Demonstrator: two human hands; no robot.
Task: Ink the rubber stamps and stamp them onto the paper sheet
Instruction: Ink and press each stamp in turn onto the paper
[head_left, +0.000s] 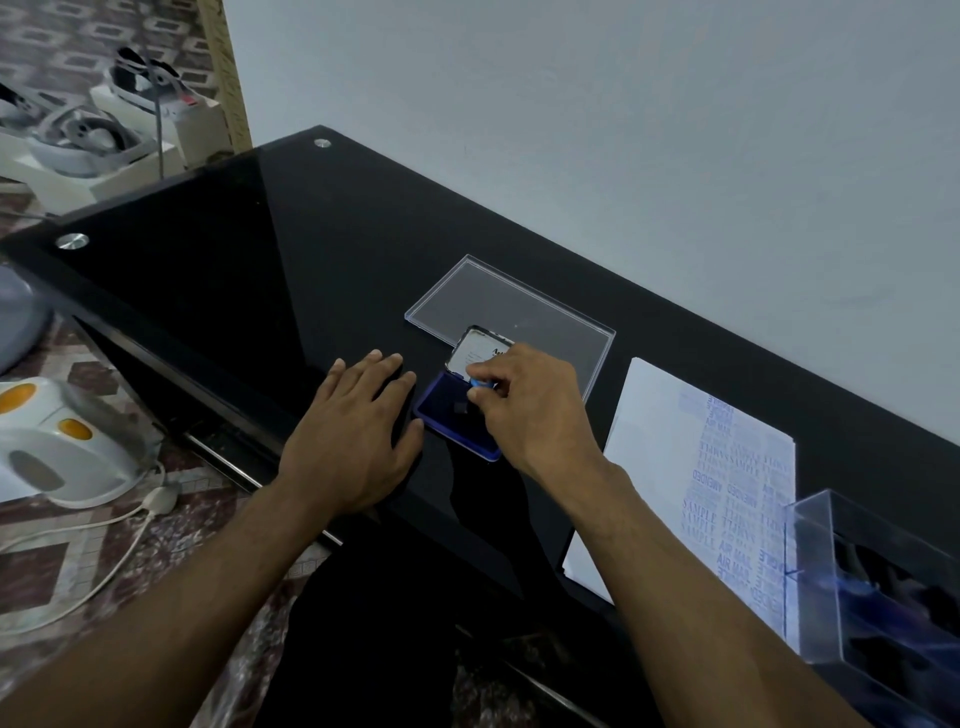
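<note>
Nearest the camera, two bare forearms reach forward over the near edge of a black glass tabletop (218, 270). By the right edge, a clear box (883, 582) holds dark and blue items too blurred to name. Just left of it lies the paper (654, 431), a white sheet whose right half is covered with blue prints reading SAMPLE, AIR MAIL and AMENDED, some of them upside down.

Farther in, the left hand (353, 441) lies flat on the glass, palm down, fingers spread and holding nothing; its fingertips sit just beside the left side of the ink pad (447, 410). The pad is a blue tray with a dark inked face, and its lid (475, 351) is hinged open at the far side, showing a pale label inside. The right hand (530, 405) hovers over the pad's right part, thumb and forefinger pinched together on a small stamp (480, 383) with a light blue top. The stamp is over the pad's far edge; whether its face touches the ink cannot be told.

Behind the pad, a flat clear cover (493, 296) lies on the glass, partly under the open lid.

Beyond the tabletop's far edge rises a plain pale wall. Off the left edge, a white appliance (57, 447) with orange spots stands on a patterned floor, its cord trailing beside it.
</note>
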